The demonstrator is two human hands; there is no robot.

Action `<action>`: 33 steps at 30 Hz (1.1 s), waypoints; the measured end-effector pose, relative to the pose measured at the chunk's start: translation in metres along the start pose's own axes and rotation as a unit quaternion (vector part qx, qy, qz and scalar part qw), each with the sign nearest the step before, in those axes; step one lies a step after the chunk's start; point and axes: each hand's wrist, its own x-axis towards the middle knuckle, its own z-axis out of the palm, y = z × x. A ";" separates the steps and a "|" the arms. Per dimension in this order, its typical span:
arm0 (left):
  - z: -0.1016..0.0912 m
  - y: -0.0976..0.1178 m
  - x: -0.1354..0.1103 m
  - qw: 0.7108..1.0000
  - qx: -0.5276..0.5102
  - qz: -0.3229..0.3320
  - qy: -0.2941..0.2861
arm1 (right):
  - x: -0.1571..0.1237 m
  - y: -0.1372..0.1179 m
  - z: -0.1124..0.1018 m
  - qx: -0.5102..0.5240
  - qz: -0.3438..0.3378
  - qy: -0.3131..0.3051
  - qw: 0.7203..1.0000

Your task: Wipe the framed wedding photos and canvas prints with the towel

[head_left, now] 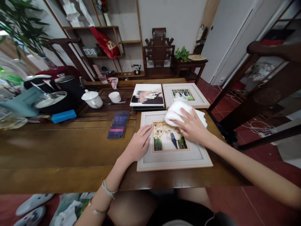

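Observation:
A picture frame point(175, 162) with a pale border and a couple's photo in its middle lies flat on the wooden table. My left hand point(140, 142) rests on its left side, fingers stretched out flat. Under my right hand point(193, 126) is a white cloth point(176, 110), pressed onto the upper right part of the frame and partly covering it. The fingers of that hand spread over the cloth. Just behind lie a second pale picture frame point(199, 98) and a white photo album point(147, 88) with a partly blurred cover picture.
Left of the frame lies a phone point(118, 125). Farther left are a white lidded cup point(92, 99), a small white bowl point(115, 97), a blue box point(64, 116) and a glass-lidded pot point(50, 101). A dark wooden chair point(256, 91) stands at the right.

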 end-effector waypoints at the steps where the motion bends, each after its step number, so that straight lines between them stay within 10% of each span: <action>1: 0.000 0.000 0.000 1.000 0.000 -0.001 0.000 | 0.006 0.005 0.001 -0.001 0.003 -0.006 1.000; 6: 0.002 -0.002 0.000 1.000 0.002 0.004 0.007 | 0.011 -0.002 -0.004 0.014 -0.064 -0.078 0.995; 16: 0.001 0.000 0.000 1.000 0.009 0.001 -0.003 | -0.068 -0.071 -0.057 0.190 -0.168 -0.171 0.952; 27: 0.001 -0.001 -0.001 1.000 0.002 -0.002 0.003 | -0.014 0.021 -0.008 0.013 -0.080 -0.008 0.997; 33: 0.001 -0.001 0.000 1.000 0.003 0.000 -0.002 | 0.001 0.017 0.000 0.041 -0.134 -0.030 0.990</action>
